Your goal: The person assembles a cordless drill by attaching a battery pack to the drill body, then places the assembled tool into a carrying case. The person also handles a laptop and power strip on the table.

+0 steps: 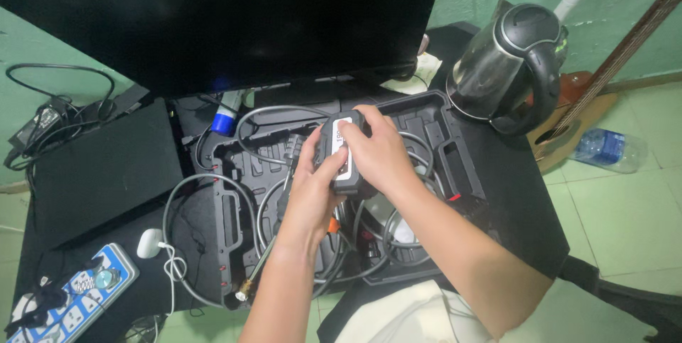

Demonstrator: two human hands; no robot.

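We grip the small black handheld device w/ white label [344, 153]: left hand [307, 194] cradles it, right hand [380, 155] fingers pinch its top, above black moulded plastic case [455, 162], centre.

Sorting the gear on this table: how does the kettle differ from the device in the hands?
The kettle is rounded, shiny metal with a black handle; the device is a flat, dark block with a pale face. The kettle stands free at the table's far corner; the device is held by the left hand and right hand over a black moulded case. Both have black parts.
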